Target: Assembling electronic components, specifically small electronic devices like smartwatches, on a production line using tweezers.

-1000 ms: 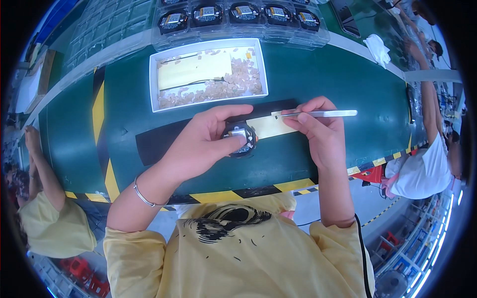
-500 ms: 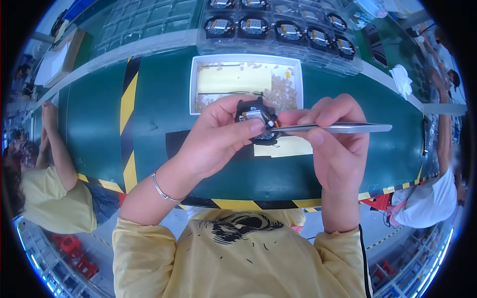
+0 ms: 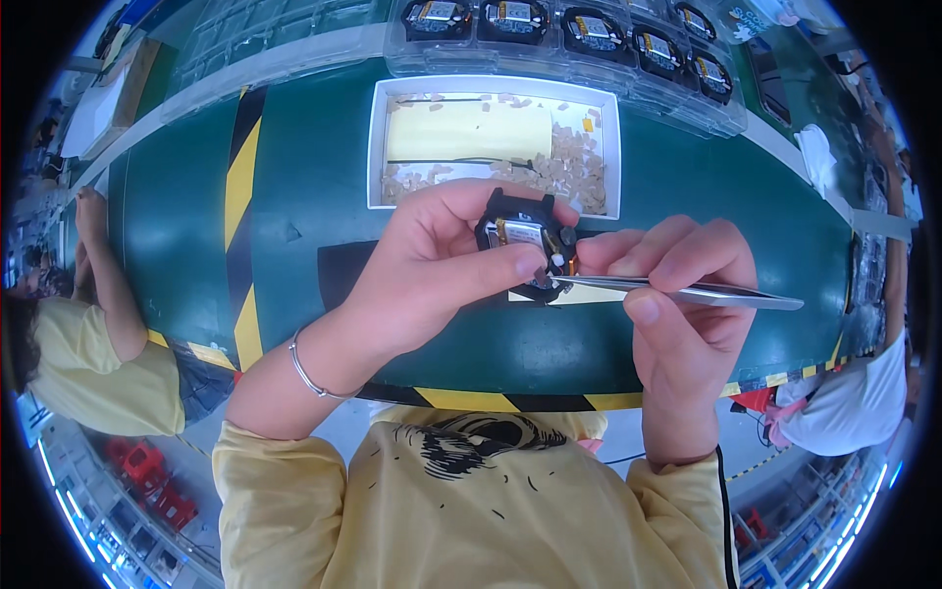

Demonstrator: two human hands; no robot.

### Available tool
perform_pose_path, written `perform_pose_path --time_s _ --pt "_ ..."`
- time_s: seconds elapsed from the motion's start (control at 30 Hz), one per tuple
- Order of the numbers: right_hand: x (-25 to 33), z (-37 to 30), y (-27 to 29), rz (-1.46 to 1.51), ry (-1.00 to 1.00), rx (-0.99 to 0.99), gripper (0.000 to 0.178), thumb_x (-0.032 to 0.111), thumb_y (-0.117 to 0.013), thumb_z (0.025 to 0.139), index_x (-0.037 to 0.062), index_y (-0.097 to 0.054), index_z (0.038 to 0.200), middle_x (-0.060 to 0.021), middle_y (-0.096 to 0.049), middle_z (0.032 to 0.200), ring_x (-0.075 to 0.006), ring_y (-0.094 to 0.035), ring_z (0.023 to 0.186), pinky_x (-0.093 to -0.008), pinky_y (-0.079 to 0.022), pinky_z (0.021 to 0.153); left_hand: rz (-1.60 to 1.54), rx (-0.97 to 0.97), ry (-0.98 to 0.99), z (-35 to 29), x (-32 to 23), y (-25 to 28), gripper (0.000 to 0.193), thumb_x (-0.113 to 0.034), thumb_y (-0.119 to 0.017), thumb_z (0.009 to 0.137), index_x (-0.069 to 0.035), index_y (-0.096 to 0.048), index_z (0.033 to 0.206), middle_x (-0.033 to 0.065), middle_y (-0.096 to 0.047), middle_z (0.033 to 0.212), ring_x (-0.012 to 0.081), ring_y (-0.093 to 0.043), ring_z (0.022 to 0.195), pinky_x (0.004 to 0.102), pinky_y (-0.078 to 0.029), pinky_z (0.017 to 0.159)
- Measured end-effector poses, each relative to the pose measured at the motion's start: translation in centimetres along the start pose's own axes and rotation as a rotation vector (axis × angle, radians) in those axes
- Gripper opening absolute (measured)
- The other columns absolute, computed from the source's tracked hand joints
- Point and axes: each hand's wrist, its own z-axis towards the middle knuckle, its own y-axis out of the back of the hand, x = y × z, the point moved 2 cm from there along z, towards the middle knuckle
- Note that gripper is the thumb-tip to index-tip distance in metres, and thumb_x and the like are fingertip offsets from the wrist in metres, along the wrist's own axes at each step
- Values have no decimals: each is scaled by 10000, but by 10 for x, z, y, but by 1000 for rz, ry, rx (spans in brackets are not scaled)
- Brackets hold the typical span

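In my left hand (image 3: 422,265) is a black watch case (image 3: 525,208), its inside facing up. A silver battery and small electronic parts show in it. The left thumb presses on the case's lower part, and the fingers wrap behind it. My right hand (image 3: 687,285) pinches metal tweezers (image 3: 731,294) between thumb and fingers. Their tips reach into the case beside the left thumb; whether they grip any small piece cannot be made out. Below the case lies a pale yellow sheet (image 3: 589,294), partly hidden by the hands.
Behind my hands stands a white box (image 3: 610,147) with many small tan pieces and a yellow paper. Clear plastic trays (image 3: 549,61) beyond it hold several similar watch cases. Striped tape (image 3: 241,216) crosses the green table. People sit at left (image 3: 98,363) and right (image 3: 844,393).
Both hands have moved slightly right and down in the view, with the watch case and tweezers still held. The box and trays sit higher in the view.
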Motion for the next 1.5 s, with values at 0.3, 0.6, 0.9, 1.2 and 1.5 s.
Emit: perform_pose_path --time_s 0.3,0.6,0.9,1.2,1.5 --pt "1 -4 -4 -102 69 0 197 -11 -648 798 44 -481 885 -115 -579 875 -311 -630 950 -405 -517 861 10 -3 -34 0 1 -2 273 19 -587 860 34 -576 1132 86 -627 1076 120 -598 973 262 -501 857" --pt "0 -4 -4 -194 161 40 190 -35 -634 794 47 -487 884 -120 -568 869 -323 -625 959 -415 -516 863 28 -50 -54 1 5 -1 243 28 -591 857 27 -585 1100 73 -628 1051 107 -592 944 245 -499 828" --pt "0 -5 -5 -137 148 18 222 -147 -621 735 7 -554 879 -125 -593 884 -294 -630 966 -383 -507 867 52 -60 -44 0 5 -2 241 21 -586 862 25 -584 1102 69 -628 1047 99 -586 951 242 -493 833" --pt "-1 -4 -6 -227 174 27 234 -149 -620 726 15 -560 881 -125 -592 889 -290 -626 972 -374 -508 860 122 -119 20 0 2 -2 291 2 -572 851 -2 -543 1140 103 -602 1092 169 -597 979 312 -480 872" --pt "11 -5 -13 -699 389 136 206 -45 -632 789 47 -487 902 -156 -550 939 -329 -637 881 -391 -537 773 44 -138 40 1 2 0 239 -42 -546 877 -17 -549 1114 151 -637 1030 183 -627 923 321 -506 838"
